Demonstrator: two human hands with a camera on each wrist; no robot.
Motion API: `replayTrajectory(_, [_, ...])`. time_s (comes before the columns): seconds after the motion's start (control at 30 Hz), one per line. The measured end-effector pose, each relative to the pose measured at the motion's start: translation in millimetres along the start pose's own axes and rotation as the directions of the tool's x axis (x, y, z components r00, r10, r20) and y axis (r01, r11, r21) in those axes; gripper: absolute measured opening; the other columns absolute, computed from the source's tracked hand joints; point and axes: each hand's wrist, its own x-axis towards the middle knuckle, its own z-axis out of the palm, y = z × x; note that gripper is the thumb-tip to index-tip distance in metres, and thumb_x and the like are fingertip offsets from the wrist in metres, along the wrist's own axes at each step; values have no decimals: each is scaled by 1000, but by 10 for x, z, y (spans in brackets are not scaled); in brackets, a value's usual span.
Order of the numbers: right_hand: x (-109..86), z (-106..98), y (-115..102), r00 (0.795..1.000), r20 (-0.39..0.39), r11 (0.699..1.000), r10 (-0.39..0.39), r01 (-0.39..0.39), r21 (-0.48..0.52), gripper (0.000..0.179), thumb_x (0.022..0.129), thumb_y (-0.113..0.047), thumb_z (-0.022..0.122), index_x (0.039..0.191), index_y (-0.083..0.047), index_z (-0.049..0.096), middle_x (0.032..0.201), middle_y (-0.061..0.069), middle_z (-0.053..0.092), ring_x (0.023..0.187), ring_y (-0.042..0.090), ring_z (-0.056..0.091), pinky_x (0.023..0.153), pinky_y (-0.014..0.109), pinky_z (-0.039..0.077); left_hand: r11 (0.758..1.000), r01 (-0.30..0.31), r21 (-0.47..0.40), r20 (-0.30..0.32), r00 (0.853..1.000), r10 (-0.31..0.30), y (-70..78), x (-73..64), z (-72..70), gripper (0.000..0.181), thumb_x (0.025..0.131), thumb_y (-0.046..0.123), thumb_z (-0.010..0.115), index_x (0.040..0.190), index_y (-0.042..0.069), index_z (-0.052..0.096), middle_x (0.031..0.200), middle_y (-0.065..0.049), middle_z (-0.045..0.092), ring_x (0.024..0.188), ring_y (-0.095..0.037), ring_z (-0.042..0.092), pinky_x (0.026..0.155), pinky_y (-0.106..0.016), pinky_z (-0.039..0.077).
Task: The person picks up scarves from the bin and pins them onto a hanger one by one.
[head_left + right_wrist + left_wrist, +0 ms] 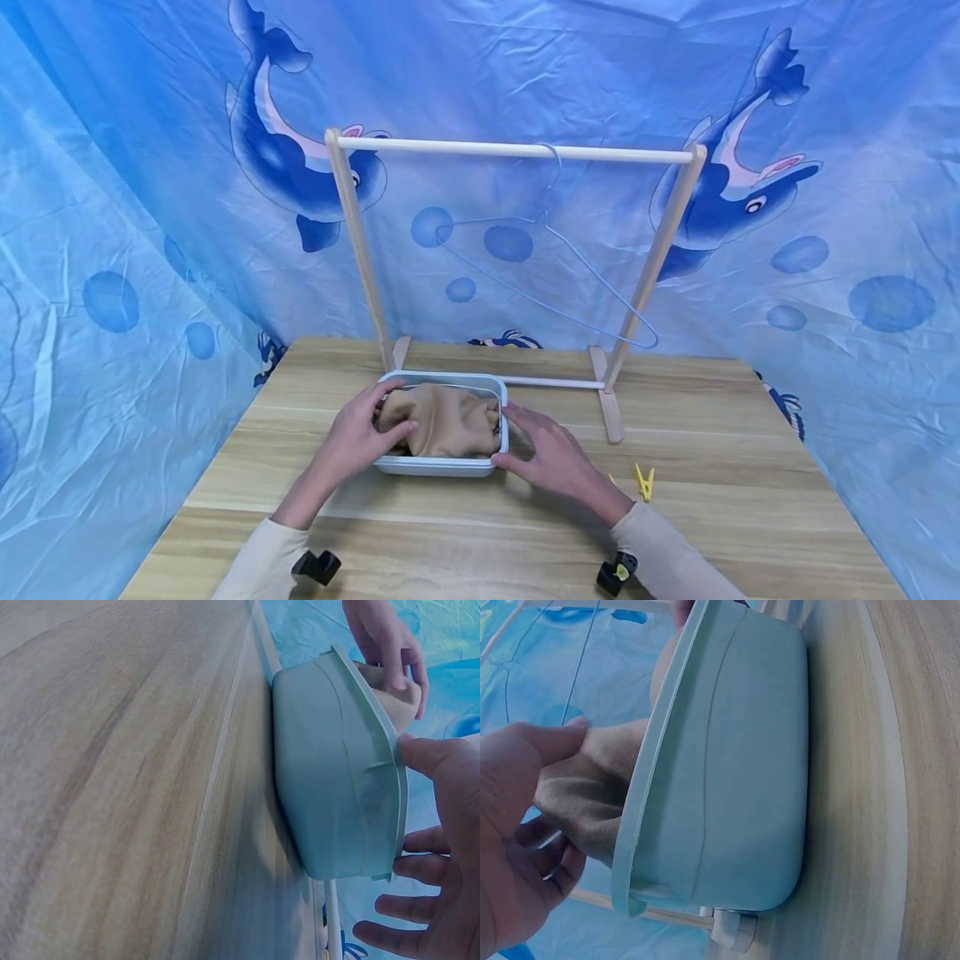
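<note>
A pale blue-grey plastic basin point(437, 468) stands on the table with a crumpled brown cloth point(450, 421) inside, part of it bulging above the rim. My left hand point(358, 435) is over the basin's left end, holding a fold of the cloth point(592, 791) between thumb and curled fingers. At the opposite end, my right hand point(551, 450) touches the rim, thumb at the front corner and fingers along the side. Those fingers point(420, 866) are spread and nearly straight. Small patterned bits show beside the cloth; what they are is unclear.
Behind the basin stands a wooden rack point(510, 150) with a white crossbar. A light blue wire hanger point(547, 218) hangs from it, tilted. A yellow clothespin point(644, 482) lies by my right forearm, a second yellow piece partly hidden. A dolphin-printed curtain point(525, 92) closes off the back.
</note>
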Motion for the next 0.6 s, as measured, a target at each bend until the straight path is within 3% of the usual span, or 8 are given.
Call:
replayTrajectory(0.2, [6, 6, -10, 1000, -14, 1000, -8, 8, 8, 82, 92, -66, 64, 153, -12, 49, 155, 10, 48, 137, 37, 51, 110, 54, 43, 997, -51, 65, 63, 997, 47, 14, 22, 32, 80, 79, 25, 91, 146, 9, 51, 139, -14, 61, 125, -35, 59, 99, -57, 49])
replayTrajectory(0.47, [0, -5, -30, 1000, -8, 1000, -3, 3, 2, 84, 91, -68, 62, 153, -12, 49, 156, 9, 48, 138, 34, 51, 110, 53, 44, 998, 3, 60, 85, 996, -8, 17, 51, 68, 54, 76, 19, 93, 120, 11, 63, 110, -6, 71, 95, -24, 66, 78, -45, 53])
replayTrajectory(0.6, [2, -8, -33, 1000, -10, 1000, -1, 1, 6, 84, 91, -68, 62, 152, -12, 49, 156, 8, 48, 138, 34, 51, 110, 53, 44, 998, -26, 53, 101, 995, 21, -20, 51, 59, 59, 76, 15, 91, 128, 10, 61, 120, -8, 69, 106, -30, 67, 85, -50, 54])
